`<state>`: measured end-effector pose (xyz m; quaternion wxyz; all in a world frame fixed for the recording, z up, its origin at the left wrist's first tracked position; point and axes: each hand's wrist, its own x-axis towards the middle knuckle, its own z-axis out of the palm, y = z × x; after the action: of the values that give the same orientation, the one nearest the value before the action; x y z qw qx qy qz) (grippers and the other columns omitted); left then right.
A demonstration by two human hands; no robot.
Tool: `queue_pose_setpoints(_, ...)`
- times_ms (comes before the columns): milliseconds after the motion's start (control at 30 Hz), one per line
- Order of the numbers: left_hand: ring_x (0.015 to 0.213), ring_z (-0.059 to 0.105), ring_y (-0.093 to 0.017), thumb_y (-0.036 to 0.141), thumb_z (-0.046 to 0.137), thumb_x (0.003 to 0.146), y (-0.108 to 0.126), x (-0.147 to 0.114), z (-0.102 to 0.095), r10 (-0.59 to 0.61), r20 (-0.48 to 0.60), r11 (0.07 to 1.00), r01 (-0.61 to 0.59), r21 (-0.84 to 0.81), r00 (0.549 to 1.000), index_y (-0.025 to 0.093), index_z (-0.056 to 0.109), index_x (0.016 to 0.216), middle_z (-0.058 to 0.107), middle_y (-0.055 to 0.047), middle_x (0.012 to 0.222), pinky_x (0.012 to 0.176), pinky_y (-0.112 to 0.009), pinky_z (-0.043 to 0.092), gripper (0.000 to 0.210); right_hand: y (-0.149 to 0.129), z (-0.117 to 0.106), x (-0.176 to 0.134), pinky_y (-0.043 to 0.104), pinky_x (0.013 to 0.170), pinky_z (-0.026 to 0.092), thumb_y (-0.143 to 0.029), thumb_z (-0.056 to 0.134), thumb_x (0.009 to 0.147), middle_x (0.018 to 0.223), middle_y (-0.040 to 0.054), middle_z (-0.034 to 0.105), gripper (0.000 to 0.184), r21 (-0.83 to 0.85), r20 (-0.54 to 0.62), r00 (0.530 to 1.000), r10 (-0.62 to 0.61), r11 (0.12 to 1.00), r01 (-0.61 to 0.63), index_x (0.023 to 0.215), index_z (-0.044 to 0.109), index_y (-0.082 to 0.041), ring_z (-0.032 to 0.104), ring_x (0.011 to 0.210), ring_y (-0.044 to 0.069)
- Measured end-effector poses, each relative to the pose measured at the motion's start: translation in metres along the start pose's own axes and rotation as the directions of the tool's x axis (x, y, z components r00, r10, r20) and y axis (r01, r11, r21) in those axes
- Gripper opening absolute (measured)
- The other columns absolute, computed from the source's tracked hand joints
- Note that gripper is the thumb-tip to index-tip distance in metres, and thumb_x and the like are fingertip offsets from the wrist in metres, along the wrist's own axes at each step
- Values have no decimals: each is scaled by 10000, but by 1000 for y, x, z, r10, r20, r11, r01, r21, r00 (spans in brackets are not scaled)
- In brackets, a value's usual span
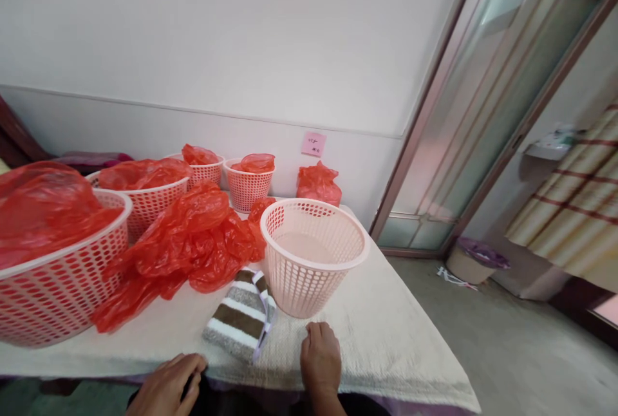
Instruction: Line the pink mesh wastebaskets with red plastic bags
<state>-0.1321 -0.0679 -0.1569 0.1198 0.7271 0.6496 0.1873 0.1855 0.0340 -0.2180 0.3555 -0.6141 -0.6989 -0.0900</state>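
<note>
My right hand rests palm down on the cream table cover, just in front of an empty pink mesh basket. It holds nothing and its fingers lie loosely together. My left hand sits at the table's front edge, fingers curled downward, nothing visible in it. Between the hands lies a folded brown-and-white striped towel, touching the basket's left side. A loose crumpled red plastic bag lies left of the basket, behind the towel.
Several pink mesh baskets lined with red plastic bags stand at the left and back: a large one, another, two small ones. A tied red bag sits by the wall. A glass door and a floor bin are to the right.
</note>
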Motion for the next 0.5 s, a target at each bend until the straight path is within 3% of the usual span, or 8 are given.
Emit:
queue_pose_setpoints(233,842,612,-186,200,408,875,29,14,-5,-34,143,997,24,71,989,241,584,852,655,-10,854,807,-338,402,182,0,0,0,350,760,359,-28,469,792,820,32,557,219,11,-7,1000,9,1000,-9,811,550,-231,503,793,220)
queue_pose_setpoints(500,894,611,-200,229,403,895,23,14,-7,-39,171,998,29,60,984,248,603,885,651,-20,912,841,-353,407,201,6,4,-1,339,757,376,-150,485,894,857,34,588,131,84,11,999,50,995,-51,985,546,-222,550,828,222)
